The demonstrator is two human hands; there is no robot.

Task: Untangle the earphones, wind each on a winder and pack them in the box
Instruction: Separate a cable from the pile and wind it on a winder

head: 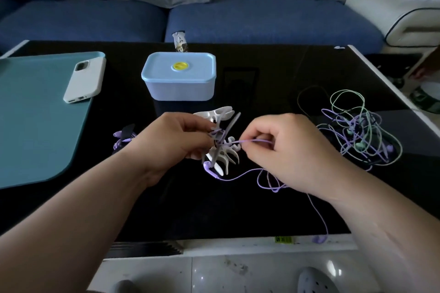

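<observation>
**A:** From the head camera, what are the hands doing?

**B:** The left hand point(181, 137) grips a grey winder point(230, 125) above the black table point(166, 209), fingers curled round its middle, where a few purple turns sit. The right hand point(281, 150) pinches the purple cord point(254, 141) between thumb and forefinger, just right of that winder. The cord is stretched taut between the two hands.

**A:** And the rest of that earphone?

**B:** One purple earbud point(209, 168) hangs just below the left hand. The cord loops on the table under the right wrist and runs to a second earbud point(319, 239) at the near edge.

**A:** Other winders?

**B:** A white winder point(219, 112) lies just beyond the hands, and a second white winder point(227, 156) lies beneath them. Left of the left wrist lies a dark winder point(123, 137) with purple cord on it.

**A:** The box?

**B:** The pale blue box point(179, 85) stands farther off, lid on. The tangle point(357, 131) of purple and green cords lies well to the right. A white phone point(84, 81) rests on a teal mat point(35, 126) at far left.
</observation>
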